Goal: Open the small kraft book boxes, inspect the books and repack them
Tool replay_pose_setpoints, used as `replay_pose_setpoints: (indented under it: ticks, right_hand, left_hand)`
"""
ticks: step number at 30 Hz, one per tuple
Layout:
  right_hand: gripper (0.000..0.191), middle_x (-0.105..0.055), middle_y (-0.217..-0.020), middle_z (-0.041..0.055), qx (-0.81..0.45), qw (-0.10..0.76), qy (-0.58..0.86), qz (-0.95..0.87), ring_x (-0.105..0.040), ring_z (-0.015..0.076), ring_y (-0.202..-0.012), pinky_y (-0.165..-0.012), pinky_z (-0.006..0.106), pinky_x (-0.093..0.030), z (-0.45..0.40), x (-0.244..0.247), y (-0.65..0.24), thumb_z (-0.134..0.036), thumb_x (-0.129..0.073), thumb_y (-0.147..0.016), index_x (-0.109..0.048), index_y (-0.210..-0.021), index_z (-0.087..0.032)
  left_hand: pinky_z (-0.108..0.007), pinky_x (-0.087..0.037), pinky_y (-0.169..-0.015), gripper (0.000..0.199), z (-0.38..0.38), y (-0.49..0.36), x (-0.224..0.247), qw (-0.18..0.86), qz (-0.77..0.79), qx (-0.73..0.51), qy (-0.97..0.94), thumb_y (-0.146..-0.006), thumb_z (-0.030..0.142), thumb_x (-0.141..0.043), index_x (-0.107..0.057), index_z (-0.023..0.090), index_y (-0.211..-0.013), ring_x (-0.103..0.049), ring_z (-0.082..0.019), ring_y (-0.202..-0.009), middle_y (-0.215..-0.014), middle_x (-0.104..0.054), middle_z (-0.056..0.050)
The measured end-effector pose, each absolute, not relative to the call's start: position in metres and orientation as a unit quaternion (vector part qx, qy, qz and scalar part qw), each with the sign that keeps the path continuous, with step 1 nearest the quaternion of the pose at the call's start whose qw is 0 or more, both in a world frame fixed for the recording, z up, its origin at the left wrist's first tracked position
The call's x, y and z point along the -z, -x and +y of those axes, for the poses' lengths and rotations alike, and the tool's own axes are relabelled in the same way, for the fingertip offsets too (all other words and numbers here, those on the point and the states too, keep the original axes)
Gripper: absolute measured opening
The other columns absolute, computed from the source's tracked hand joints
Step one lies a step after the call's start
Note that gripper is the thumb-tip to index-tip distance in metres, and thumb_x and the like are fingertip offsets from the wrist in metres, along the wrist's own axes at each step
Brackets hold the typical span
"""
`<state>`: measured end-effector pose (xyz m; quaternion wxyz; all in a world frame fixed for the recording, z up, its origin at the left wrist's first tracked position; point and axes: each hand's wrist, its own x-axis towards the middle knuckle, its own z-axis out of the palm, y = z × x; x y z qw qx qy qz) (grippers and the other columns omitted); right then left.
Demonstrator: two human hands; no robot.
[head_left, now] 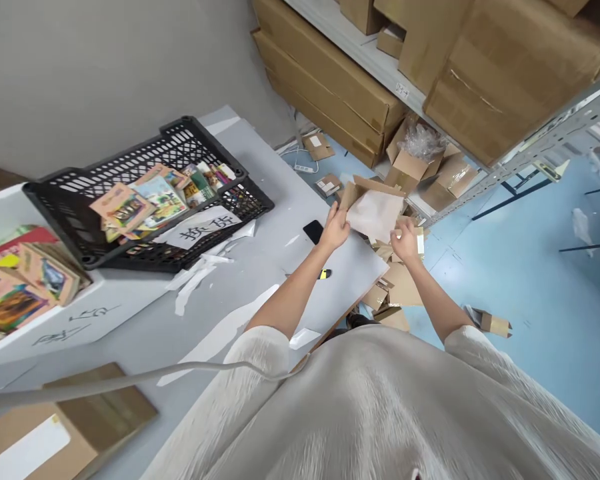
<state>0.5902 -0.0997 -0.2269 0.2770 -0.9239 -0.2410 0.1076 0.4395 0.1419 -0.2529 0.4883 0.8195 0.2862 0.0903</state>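
Just past the table's far right corner, an open cardboard box (379, 187) is held up in front of me. A pale, whitish sheet or wrapping (375, 215) covers most of its opening; what lies under it is hidden. My left hand (335, 228) is closed on the box's left side, its thumb along the edge. At the right edge, my right hand (405, 239) has its fingers pinched together on the box's near right corner. A black phone (313, 231) and a small yellow-and-black tool (325, 274) lie on the table near my left forearm.
On the grey table (265, 167) stand a black crate (190, 143) of booklets, a white bin (105, 313) with more booklets and a closed carton (100, 413). A cable (205, 365) crosses the foreground. Opened boxes (405, 170) litter the floor below a loaded shelf (360, 50).
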Motion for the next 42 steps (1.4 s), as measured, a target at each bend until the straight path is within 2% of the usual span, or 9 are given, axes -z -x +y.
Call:
replay_pose_setpoints:
  ticks: [5,11,18,22,25,28,31,37,42]
  right_hand:
    - [0.050,-0.054,-0.166,0.0222,-0.148,0.260,0.913,-0.275,-0.048,0.0371,-0.160,-0.134,0.057,-0.043,-0.082,0.249,-0.584,-0.033,-0.059,-0.099,-0.074,-0.143,-0.016]
    - [0.050,-0.067,-0.149,0.0204,-0.210,0.205,0.886,-0.359,-0.058,0.0362,-0.144,-0.129,0.054,-0.046,-0.030,0.287,-0.550,-0.031,-0.060,-0.099,-0.075,-0.143,-0.014]
    - [0.052,-0.066,-0.146,0.0209,-0.303,0.146,0.872,-0.355,-0.060,0.0397,-0.140,-0.123,0.056,-0.048,0.030,0.343,-0.488,-0.040,-0.070,-0.097,-0.071,-0.144,-0.017]
    - [0.065,-0.060,-0.152,0.0235,-0.312,0.112,0.883,-0.332,-0.053,0.0429,-0.145,-0.124,0.061,-0.043,0.058,0.370,-0.469,-0.047,-0.079,-0.092,-0.064,-0.148,-0.017]
    - [0.071,-0.057,-0.153,0.0253,-0.288,0.117,0.898,-0.311,-0.050,0.0448,-0.145,-0.124,0.065,-0.040,0.075,0.389,-0.464,-0.047,-0.084,-0.087,-0.061,-0.148,-0.016]
    - [0.068,-0.055,-0.153,0.0245,-0.244,0.159,0.907,-0.304,-0.049,0.0442,-0.143,-0.123,0.067,-0.040,0.085,0.404,-0.462,-0.052,-0.083,-0.088,-0.060,-0.144,-0.020]
    - [0.065,-0.054,-0.151,0.0248,-0.219,0.176,0.910,-0.306,-0.048,0.0444,-0.142,-0.121,0.068,-0.040,0.090,0.407,-0.459,-0.054,-0.081,-0.090,-0.059,-0.141,-0.021]
    - [0.068,-0.054,-0.151,0.0296,-0.239,0.118,0.921,-0.283,-0.045,0.0480,-0.144,-0.123,0.069,-0.037,0.095,0.393,-0.455,-0.042,-0.083,-0.084,-0.059,-0.142,-0.015]
    - [0.062,-0.056,-0.153,0.0267,-0.263,0.111,0.903,-0.321,-0.048,0.0431,-0.143,-0.123,0.063,-0.038,0.084,0.381,-0.466,-0.046,-0.069,-0.094,-0.059,-0.146,-0.015]
  left_hand:
    - [-0.057,-0.035,-0.142,0.057,0.136,-0.408,0.267,0.491,0.328,-0.069,-0.804,-0.096,0.023,-0.064,-0.066,0.024,-0.153,-0.041,-0.033,-0.171,-0.177,-0.049,-0.015]
    - [-0.051,-0.035,-0.142,0.049,0.136,-0.357,0.275,0.471,0.390,-0.046,-0.790,-0.100,0.020,-0.059,-0.067,0.019,-0.149,-0.042,-0.031,-0.170,-0.178,-0.047,-0.017]
    - [-0.058,-0.036,-0.141,0.049,0.133,-0.294,0.287,0.456,0.434,-0.038,-0.776,-0.103,0.019,-0.056,-0.066,0.021,-0.150,-0.045,-0.032,-0.167,-0.174,-0.052,-0.016]
    - [-0.059,-0.040,-0.139,0.050,0.126,-0.259,0.296,0.457,0.457,-0.044,-0.761,-0.102,0.019,-0.058,-0.066,0.024,-0.151,-0.047,-0.033,-0.166,-0.173,-0.054,-0.015]
    - [-0.058,-0.040,-0.139,0.049,0.118,-0.234,0.302,0.459,0.477,-0.040,-0.749,-0.103,0.020,-0.056,-0.066,0.024,-0.151,-0.046,-0.032,-0.166,-0.173,-0.053,-0.015]
    - [-0.059,-0.039,-0.139,0.047,0.110,-0.213,0.307,0.459,0.497,-0.039,-0.736,-0.104,0.022,-0.057,-0.067,0.025,-0.151,-0.047,-0.033,-0.165,-0.171,-0.055,-0.014]
    - [-0.060,-0.039,-0.139,0.046,0.105,-0.197,0.311,0.462,0.508,-0.037,-0.726,-0.104,0.023,-0.058,-0.067,0.025,-0.150,-0.048,-0.034,-0.165,-0.171,-0.055,-0.014]
    - [-0.059,-0.040,-0.139,0.046,0.107,-0.191,0.316,0.466,0.504,-0.028,-0.727,-0.105,0.022,-0.056,-0.068,0.022,-0.149,-0.048,-0.035,-0.165,-0.173,-0.053,-0.017]
    - [-0.060,-0.042,-0.137,0.047,0.110,-0.199,0.318,0.479,0.486,-0.044,-0.729,-0.103,0.023,-0.059,-0.068,0.024,-0.149,-0.049,-0.034,-0.164,-0.170,-0.056,-0.016]
